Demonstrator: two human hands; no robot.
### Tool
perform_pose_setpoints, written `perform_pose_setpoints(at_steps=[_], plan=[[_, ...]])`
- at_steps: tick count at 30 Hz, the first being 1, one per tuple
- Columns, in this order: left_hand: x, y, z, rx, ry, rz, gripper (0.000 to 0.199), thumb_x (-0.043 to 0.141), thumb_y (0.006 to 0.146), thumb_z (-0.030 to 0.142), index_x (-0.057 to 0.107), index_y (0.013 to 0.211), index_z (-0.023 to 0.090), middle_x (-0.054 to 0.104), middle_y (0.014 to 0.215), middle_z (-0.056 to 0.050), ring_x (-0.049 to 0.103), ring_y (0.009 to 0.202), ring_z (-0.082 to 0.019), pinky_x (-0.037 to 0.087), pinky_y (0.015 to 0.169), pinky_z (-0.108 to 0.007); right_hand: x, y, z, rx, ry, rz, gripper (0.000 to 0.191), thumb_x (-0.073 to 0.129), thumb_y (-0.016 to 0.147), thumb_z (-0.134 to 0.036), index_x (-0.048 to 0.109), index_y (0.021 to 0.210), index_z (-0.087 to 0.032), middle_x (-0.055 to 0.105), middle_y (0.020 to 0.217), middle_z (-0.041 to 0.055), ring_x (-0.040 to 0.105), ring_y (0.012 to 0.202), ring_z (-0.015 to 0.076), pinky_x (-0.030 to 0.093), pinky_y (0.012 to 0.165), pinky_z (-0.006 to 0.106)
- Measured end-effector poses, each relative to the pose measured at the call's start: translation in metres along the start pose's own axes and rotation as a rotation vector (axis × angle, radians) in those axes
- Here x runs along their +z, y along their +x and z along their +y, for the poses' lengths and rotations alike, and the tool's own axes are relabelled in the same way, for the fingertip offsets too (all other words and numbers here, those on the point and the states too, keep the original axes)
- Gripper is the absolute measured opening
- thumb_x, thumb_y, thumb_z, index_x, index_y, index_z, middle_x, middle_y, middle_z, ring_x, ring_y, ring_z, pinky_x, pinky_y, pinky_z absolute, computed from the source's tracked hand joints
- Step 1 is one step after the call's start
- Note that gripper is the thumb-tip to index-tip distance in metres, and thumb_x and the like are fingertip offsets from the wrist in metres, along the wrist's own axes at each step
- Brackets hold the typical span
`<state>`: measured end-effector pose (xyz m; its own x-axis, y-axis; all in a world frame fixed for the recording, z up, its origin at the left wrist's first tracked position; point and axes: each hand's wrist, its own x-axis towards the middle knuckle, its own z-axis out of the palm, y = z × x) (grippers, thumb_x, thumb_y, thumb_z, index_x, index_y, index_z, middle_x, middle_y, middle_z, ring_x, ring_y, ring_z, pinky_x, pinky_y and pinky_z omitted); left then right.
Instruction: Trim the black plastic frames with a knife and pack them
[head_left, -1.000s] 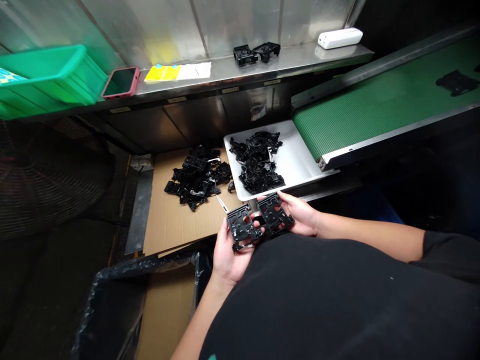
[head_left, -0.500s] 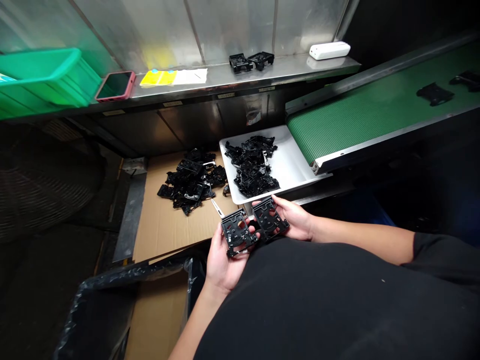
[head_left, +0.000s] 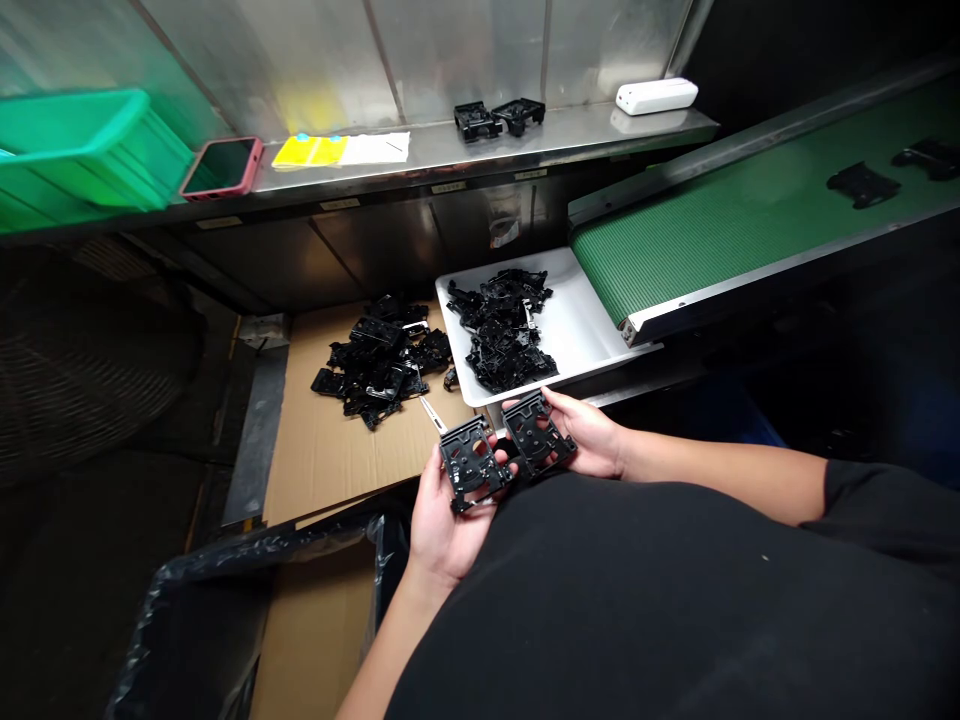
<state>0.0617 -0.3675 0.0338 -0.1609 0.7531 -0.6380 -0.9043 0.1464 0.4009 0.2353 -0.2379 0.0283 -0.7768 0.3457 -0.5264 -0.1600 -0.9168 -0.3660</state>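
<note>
My left hand (head_left: 448, 520) is closed round a black plastic part (head_left: 471, 462), held face up. Beside it, my right hand (head_left: 589, 438) grips a similar black part (head_left: 536, 437). The two parts are side by side in front of my body. Beyond them, a white tray (head_left: 581, 325) holds a heap of black parts (head_left: 504, 330). Another heap of black parts (head_left: 382, 360) lies on a cardboard sheet (head_left: 315, 455) to the left. A thin white tool (head_left: 433, 415) sticks out near the part in my left hand.
A green conveyor belt (head_left: 697, 245) carrying black parts (head_left: 862, 185) slopes in from the right. On the metal shelf (head_left: 427, 160) are a green bin (head_left: 97, 160), a phone (head_left: 223, 168), two black parts (head_left: 477, 120) and a white device (head_left: 656, 96). A lined bin (head_left: 202, 620) stands lower left.
The camera view has shifted slightly. Both hands still hold the same black parts in nearly the same position.
</note>
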Motion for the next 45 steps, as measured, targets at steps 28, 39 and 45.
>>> perform_pose_setpoints(at_steps=[28,39,45], plan=[[-0.0047,0.0002,-0.0014,0.010,0.040,-0.006,0.054,0.035,0.113,0.041,0.078,0.113,0.010,0.081,0.112,-0.016,0.081,0.089,-0.026,0.067,0.098,-0.051,-0.0039,0.0038,0.0031,0.021,0.072,0.006,0.050,0.031,0.115,-0.048,0.070,0.128,-0.019,0.078,0.085,0.0081,0.072,0.064,0.0205,0.062,0.061,0.031],[-0.0040,0.0009,-0.0006,0.008,0.036,-0.001,0.053,0.035,0.113,0.042,0.078,0.112,0.011,0.081,0.110,-0.014,0.080,0.089,-0.025,0.067,0.097,-0.049,-0.0046,0.0060,0.0019,0.027,0.058,-0.015,0.056,0.025,0.116,-0.050,0.069,0.133,-0.021,0.078,0.084,0.0079,0.073,0.062,0.0212,0.064,0.062,0.033],[0.0026,0.0007,-0.0005,-0.014,0.030,0.009,0.054,0.037,0.113,0.044,0.079,0.108,0.011,0.082,0.104,-0.013,0.080,0.083,-0.023,0.067,0.097,-0.046,-0.0038,0.0053,0.0016,0.025,0.068,-0.052,0.058,0.022,0.116,-0.050,0.068,0.132,-0.019,0.079,0.086,0.0097,0.075,0.064,0.0215,0.064,0.061,0.031]])
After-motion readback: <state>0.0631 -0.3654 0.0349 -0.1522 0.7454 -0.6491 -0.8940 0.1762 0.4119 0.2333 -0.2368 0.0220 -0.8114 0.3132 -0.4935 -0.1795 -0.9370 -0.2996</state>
